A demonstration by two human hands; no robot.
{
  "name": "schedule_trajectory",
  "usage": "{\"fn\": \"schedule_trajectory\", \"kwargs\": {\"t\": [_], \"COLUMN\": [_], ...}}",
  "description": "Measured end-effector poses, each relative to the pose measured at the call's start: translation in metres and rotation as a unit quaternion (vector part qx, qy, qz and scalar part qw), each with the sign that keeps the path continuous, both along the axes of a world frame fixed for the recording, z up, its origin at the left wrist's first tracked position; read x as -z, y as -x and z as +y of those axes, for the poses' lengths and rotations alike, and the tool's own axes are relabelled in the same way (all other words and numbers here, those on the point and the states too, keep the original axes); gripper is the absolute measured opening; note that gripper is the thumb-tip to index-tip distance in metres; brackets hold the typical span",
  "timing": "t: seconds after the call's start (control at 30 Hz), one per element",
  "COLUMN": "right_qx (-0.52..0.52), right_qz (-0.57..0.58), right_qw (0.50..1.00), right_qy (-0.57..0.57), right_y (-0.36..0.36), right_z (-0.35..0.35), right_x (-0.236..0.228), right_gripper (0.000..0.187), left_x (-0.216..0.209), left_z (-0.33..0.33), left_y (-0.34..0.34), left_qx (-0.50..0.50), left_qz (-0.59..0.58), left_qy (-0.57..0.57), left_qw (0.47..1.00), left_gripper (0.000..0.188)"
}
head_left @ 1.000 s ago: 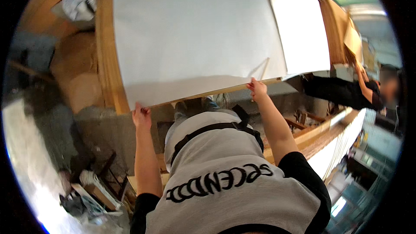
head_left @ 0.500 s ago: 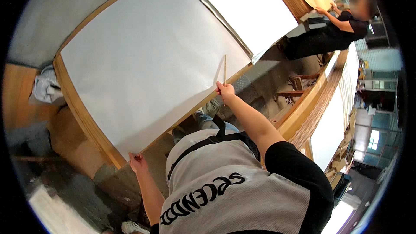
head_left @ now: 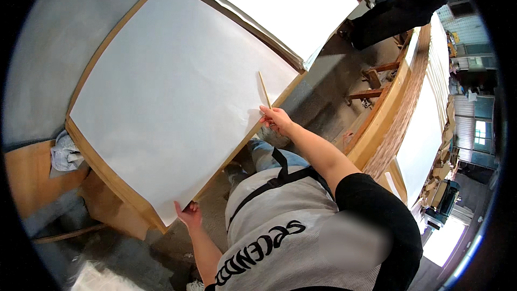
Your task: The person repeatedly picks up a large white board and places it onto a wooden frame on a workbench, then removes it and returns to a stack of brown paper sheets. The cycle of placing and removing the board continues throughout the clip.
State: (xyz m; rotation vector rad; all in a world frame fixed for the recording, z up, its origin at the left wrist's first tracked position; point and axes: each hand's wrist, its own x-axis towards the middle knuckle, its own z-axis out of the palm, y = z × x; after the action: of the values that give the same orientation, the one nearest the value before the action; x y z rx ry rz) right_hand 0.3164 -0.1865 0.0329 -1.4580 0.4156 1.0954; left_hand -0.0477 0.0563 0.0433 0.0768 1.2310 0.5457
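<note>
We are pinching the sheet's (head_left: pixel 177 97) near corner with our left hand (head_left: pixel 188 215), while our right hand (head_left: pixel 276 119) is gripping a stick (head_left: pixel 264 90) at its edge.

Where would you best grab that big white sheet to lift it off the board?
Probably by its near edge, coming from the person's side. The sheet lies flat on the board, so only its edges offer a grip. The left hand already pinches the near corner; the right hand, holding a thin stick, is at the same edge.
</note>
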Motion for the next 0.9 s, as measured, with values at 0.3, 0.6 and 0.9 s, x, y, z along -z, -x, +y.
{"fn": "schedule_trajectory", "kwargs": {"t": [0.3,0.6,0.9], "right_qx": [-0.096,-0.053,0.061], "right_qz": [-0.023,-0.207,-0.25], "right_qw": [0.995,0.976,0.962], "right_qy": [0.015,0.036,-0.088], "right_y": [-0.018,-0.015,-0.045], "right_z": [0.005,0.001,-0.075], "right_x": [0.014,-0.039,-0.238], "right_gripper": [0.042,0.041,0.025], "left_x": [0.001,-0.132,-0.345], "left_z": [0.008,0.108,0.054], "left_y": [-0.003,-0.073,-0.336], "left_qx": [0.098,0.294,0.204], "left_qz": [0.201,0.183,-0.127], "left_qy": [-0.02,-0.289,-0.594], "left_qw": [0.975,0.892,0.768], "left_gripper": [0.034,0.046,0.05]}}
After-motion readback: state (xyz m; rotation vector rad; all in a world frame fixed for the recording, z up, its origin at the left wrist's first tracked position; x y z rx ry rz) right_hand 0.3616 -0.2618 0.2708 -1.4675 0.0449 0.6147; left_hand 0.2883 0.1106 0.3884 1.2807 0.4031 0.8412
